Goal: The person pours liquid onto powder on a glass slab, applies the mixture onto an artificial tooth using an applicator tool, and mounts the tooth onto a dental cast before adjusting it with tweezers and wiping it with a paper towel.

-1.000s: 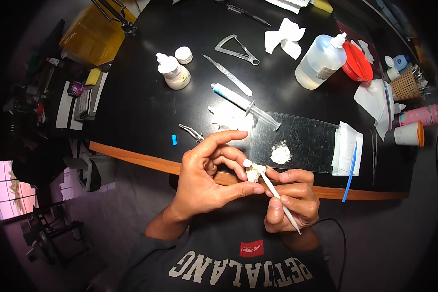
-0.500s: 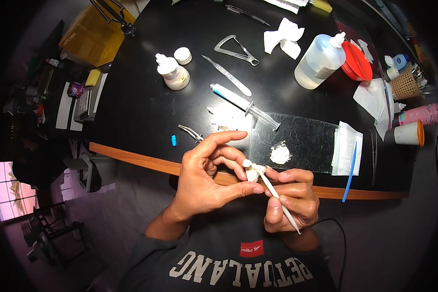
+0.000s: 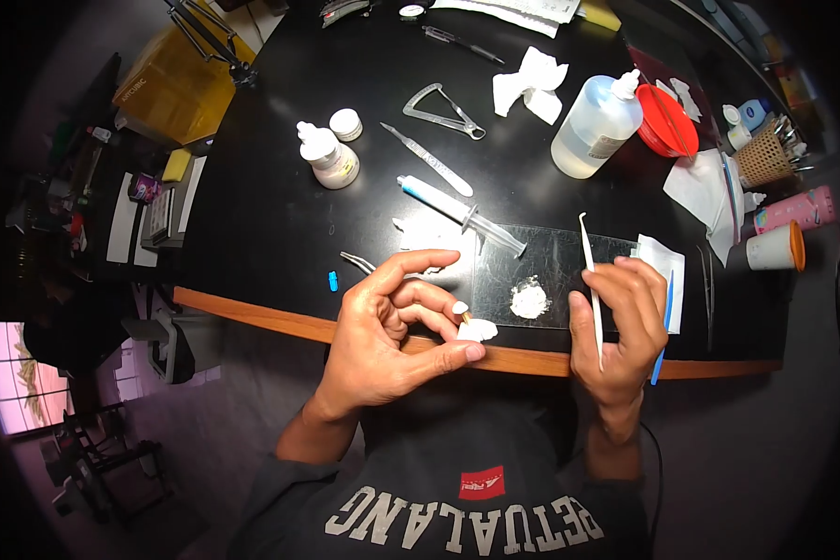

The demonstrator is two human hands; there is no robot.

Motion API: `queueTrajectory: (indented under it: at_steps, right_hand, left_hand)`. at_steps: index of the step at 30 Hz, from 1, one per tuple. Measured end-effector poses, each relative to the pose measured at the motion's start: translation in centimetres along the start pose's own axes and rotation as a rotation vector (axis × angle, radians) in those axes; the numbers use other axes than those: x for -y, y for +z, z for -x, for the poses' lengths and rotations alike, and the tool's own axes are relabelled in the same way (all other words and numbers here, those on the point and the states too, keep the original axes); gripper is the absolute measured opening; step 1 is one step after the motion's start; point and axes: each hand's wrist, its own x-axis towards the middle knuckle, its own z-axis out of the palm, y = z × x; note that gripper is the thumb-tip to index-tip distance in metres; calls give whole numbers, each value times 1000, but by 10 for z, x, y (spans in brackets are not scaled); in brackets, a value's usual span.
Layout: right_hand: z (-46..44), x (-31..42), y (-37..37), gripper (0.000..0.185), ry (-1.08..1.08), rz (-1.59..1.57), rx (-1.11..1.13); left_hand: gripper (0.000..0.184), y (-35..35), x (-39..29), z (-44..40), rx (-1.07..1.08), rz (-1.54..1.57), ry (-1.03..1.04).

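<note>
In my left hand [image 3: 383, 336], closed between thumb and fingers, is a small white plaster-like piece [image 3: 479, 329] with a short gold-coloured part and a white tip. Its exact kind is unclear. My right hand [image 3: 623, 322] grips a slim white dental hand tool [image 3: 590, 266], held nearly upright with the small hooked end on top. The tool stands apart from the white piece. Beyond both hands, a mound of white powder or paste [image 3: 530, 301] lies on a glass slab [image 3: 579, 245].
Behind the slab lie a syringe [image 3: 448, 205], a scalpel-shaped tool [image 3: 427, 159] and a metal caliper [image 3: 443, 112]. Bottles stand at the left [image 3: 329, 159] and right [image 3: 593, 126]. A blue stick [image 3: 664, 345] overhangs the wooden table edge [image 3: 252, 313] beside my right hand.
My right hand has moved right and away from the white piece, turning the tool from slanted to nearly upright. My left hand still holds the piece, now turned differently.
</note>
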Motion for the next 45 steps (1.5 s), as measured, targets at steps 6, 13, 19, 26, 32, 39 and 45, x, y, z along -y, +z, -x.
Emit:
queueTrajectory:
  at_steps: [6,13,19,26,32,39,45]
  right_hand:
    - [2,-15,-3,42,-66,175,223]
    - [3,-8,-19,56,-27,232,267]
    - [-3,10,-43,8,392,81,139]
    - [-11,88,44,19,-41,-220,413]
    - [-13,33,-27,2,373,18,115]
    - [50,-88,-104,19,723,662,-159]
    - [93,-135,-119,11,675,511,-223]
  left_hand:
    - [76,-3,-6,3,-38,-122,44]
    - [78,-32,-15,18,-117,-118,105]
    - [80,-65,-10,38,-220,-89,151]
    - [75,-73,-20,39,-325,-64,150]
    - [78,-96,-8,45,-305,-117,188]
    - [75,-59,-12,4,-154,-23,228]
    - [75,-19,-13,-32,-98,76,139]
